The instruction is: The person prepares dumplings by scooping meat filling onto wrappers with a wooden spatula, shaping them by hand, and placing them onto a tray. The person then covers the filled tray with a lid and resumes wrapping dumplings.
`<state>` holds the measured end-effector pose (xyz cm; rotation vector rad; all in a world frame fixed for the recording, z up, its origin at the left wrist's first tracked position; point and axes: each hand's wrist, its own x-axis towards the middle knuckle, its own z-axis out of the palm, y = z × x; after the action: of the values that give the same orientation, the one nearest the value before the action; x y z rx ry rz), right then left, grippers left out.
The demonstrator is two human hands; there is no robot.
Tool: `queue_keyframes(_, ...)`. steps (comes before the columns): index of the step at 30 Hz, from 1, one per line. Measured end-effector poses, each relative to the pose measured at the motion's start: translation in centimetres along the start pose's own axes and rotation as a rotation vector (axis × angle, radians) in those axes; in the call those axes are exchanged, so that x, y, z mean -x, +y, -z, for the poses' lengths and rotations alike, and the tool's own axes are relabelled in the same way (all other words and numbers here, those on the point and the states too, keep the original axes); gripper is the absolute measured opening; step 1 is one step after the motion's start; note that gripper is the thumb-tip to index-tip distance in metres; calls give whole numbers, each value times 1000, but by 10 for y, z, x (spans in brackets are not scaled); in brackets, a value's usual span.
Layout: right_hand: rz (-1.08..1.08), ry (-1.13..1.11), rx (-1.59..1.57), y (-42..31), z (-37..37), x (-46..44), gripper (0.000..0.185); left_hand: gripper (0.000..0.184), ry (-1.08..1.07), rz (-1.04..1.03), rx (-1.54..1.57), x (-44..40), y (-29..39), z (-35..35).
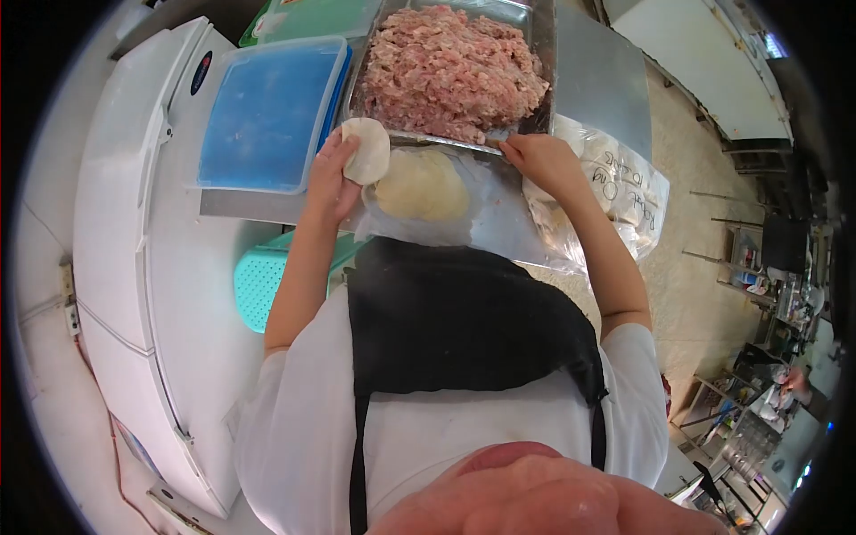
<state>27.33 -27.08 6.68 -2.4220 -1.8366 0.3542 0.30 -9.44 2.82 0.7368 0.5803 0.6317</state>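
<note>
A round, flat, pale dough disc (366,152) is held upright in my left hand (332,176), its fingers closed on the edge. My right hand (541,162) is at the near right corner of a metal tray (546,89) heaped with raw ground meat (455,71). The fingers of that hand are pinched together low at the tray's edge; what they hold, if anything, is too small to make out. A pale yellowish dough mound (423,185) lies under plastic just in front of the tray, between my hands.
Left of the tray is a blue-lidded container (267,120), with a green one (312,20) behind it. Labelled plastic bags (620,183) lie to the right. A turquoise perforated basket (259,283) stands below the table edge. White fridge at far left; a person's hand far right.
</note>
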Motion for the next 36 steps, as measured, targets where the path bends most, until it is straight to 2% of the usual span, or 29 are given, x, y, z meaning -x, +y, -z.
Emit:
queue_keyframes(3,18,22,-474,-3,-3,-12,29,32,-19,108,385,-11,17,-1)
queue_keyframes(6,11,233,-676,-12,-9,-24,28,33,165,-14,159,-40,12,-1)
queue_keyframes(9,-184,202,-1063,-32,14,-38,30,35,60,19,323,-63,28,-45)
queue_keyframes(12,-152,237,-1222,-51,24,-46,33,45,-61,101,505,-80,31,-72)
queue_keyframes(13,-111,247,-1109,-50,17,-52,33,52,-91,79,529,-78,36,-86)
queue_keyframes(16,105,564,-603,-50,-5,-57,32,63,-160,89,600,-87,43,-92)
queue_keyframes(19,46,342,-142,-36,35,-27,31,72,-137,68,608,-100,33,-76)
queue_keyframes(22,-1,419,-117,-65,60,-10,27,74,-106,54,576,-97,32,-82)
queue_keyframes(25,127,433,-70,-56,42,-21,25,75,-77,54,511,-78,45,-102)
queue_keyframes(28,-39,281,101,-71,95,5,24,75,-23,84,499,-81,43,-95)
queue_keyframes(31,155,428,18,-73,71,-1,26,72,44,85,497,-81,43,-104)
queue_keyframes(34,196,436,-44,-58,69,-4,27,68,-55,73,596,-73,44,-108)
queue_keyframes(36,178,470,-324,-39,73,-2,29,63,-257,-19,437,-73,42,-101)
